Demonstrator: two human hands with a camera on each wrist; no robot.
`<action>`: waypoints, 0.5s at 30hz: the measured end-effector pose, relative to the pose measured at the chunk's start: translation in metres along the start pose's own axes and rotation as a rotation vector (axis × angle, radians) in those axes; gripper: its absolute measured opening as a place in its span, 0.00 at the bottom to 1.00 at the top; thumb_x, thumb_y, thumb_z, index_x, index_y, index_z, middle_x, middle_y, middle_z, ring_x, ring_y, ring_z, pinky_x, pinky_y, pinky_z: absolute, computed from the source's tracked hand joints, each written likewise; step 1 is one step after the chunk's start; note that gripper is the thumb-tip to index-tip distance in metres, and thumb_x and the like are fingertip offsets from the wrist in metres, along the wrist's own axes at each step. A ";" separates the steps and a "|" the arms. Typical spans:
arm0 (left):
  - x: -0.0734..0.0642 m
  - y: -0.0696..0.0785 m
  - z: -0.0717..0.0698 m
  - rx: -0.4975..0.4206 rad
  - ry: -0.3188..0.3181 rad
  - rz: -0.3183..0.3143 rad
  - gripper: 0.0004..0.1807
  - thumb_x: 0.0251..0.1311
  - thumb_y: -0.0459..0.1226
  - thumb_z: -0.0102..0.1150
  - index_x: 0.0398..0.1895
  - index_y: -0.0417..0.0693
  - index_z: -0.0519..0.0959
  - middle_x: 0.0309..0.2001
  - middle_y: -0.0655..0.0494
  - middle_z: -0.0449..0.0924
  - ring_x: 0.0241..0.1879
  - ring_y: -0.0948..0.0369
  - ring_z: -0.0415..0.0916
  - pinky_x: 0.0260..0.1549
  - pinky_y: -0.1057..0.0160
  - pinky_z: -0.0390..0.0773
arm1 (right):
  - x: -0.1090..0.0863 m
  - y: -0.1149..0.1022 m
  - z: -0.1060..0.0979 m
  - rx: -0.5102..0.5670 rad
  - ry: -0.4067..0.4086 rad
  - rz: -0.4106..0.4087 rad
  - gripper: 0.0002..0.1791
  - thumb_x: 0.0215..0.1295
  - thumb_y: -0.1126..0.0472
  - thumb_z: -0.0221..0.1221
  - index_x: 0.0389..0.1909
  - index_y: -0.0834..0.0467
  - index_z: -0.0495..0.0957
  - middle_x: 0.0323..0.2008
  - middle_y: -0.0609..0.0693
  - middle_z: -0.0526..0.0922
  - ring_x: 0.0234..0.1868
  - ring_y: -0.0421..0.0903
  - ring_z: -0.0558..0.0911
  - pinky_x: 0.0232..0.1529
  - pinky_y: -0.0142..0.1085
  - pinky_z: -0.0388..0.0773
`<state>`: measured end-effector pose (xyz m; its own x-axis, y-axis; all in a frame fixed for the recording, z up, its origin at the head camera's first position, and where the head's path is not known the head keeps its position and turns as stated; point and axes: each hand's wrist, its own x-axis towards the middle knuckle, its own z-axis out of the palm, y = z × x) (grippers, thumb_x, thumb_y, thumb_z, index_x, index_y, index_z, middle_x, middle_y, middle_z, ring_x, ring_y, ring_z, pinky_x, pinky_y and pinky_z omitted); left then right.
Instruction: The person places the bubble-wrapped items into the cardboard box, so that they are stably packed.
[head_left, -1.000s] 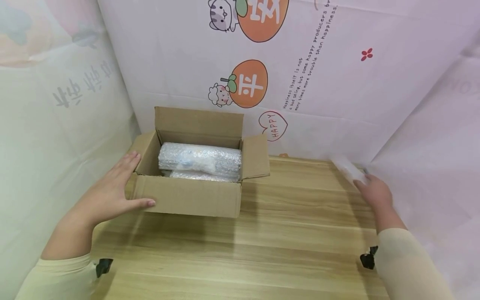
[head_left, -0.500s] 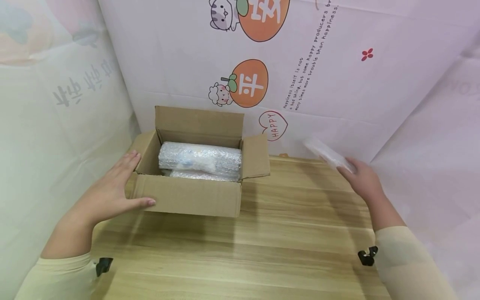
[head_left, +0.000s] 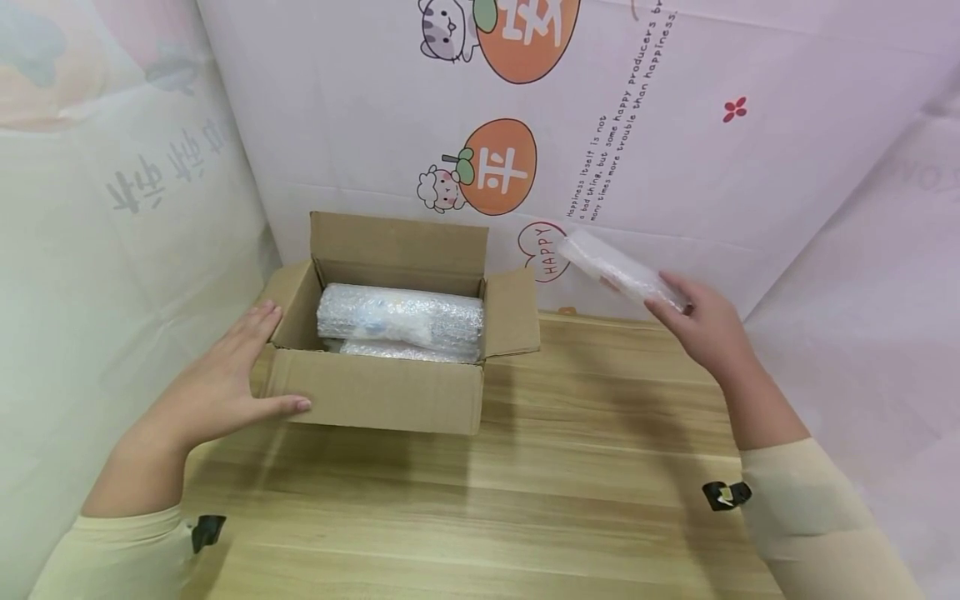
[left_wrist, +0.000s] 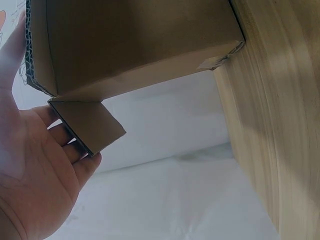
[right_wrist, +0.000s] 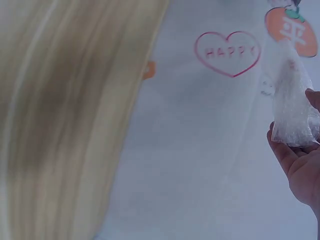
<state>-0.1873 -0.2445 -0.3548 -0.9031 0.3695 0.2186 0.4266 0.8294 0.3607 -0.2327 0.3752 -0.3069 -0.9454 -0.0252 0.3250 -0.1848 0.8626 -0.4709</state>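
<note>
An open cardboard box stands on the wooden table, its flaps spread outward. Inside lies a bubble-wrapped roll above another bubble-wrapped piece. My left hand rests at the box's near left corner, thumb on the front flap. In the left wrist view its fairly straight fingers touch the outside of the small side flap. To the right of the box, above the table, my right hand grips one end of a slim bubble-wrap package. What the wrap covers cannot be made out.
The wooden tabletop extends in front and to the right. A printed white sheet rises behind the box, with pale sheets on both sides. Black wrist mounts hang below the sleeves.
My right hand has carried the bubble-wrap package up and leftward from the far right corner, closer to the box. The left hand and the box have stayed put.
</note>
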 end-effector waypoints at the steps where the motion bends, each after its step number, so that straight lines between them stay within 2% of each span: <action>1: 0.000 0.000 0.000 0.001 -0.001 0.000 0.67 0.46 0.66 0.68 0.80 0.56 0.35 0.80 0.56 0.32 0.79 0.49 0.34 0.73 0.39 0.46 | 0.001 -0.007 -0.001 0.007 0.007 -0.012 0.37 0.68 0.39 0.56 0.72 0.53 0.65 0.65 0.63 0.71 0.51 0.59 0.78 0.47 0.52 0.76; 6: 0.000 0.000 0.000 0.003 0.000 0.001 0.67 0.46 0.66 0.68 0.80 0.56 0.36 0.80 0.55 0.32 0.79 0.49 0.34 0.73 0.39 0.46 | 0.005 -0.044 -0.003 0.044 0.044 -0.075 0.33 0.67 0.41 0.59 0.70 0.51 0.69 0.61 0.58 0.75 0.51 0.53 0.77 0.45 0.36 0.75; 8: 0.000 0.000 0.000 0.003 0.001 0.001 0.68 0.46 0.66 0.68 0.80 0.56 0.36 0.80 0.55 0.32 0.79 0.49 0.34 0.74 0.40 0.45 | 0.006 -0.059 -0.002 0.044 0.052 -0.108 0.32 0.66 0.42 0.60 0.68 0.50 0.71 0.60 0.57 0.77 0.50 0.52 0.78 0.43 0.33 0.74; 15: 0.000 0.001 0.000 0.005 -0.003 -0.005 0.68 0.45 0.67 0.68 0.80 0.56 0.36 0.80 0.56 0.32 0.79 0.50 0.34 0.74 0.39 0.46 | 0.012 -0.106 0.009 -0.001 -0.004 -0.198 0.33 0.66 0.40 0.59 0.69 0.48 0.70 0.59 0.54 0.78 0.45 0.51 0.76 0.40 0.44 0.73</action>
<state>-0.1873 -0.2438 -0.3548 -0.9055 0.3663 0.2144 0.4217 0.8332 0.3577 -0.2266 0.2789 -0.2603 -0.8916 -0.1968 0.4079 -0.3674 0.8408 -0.3975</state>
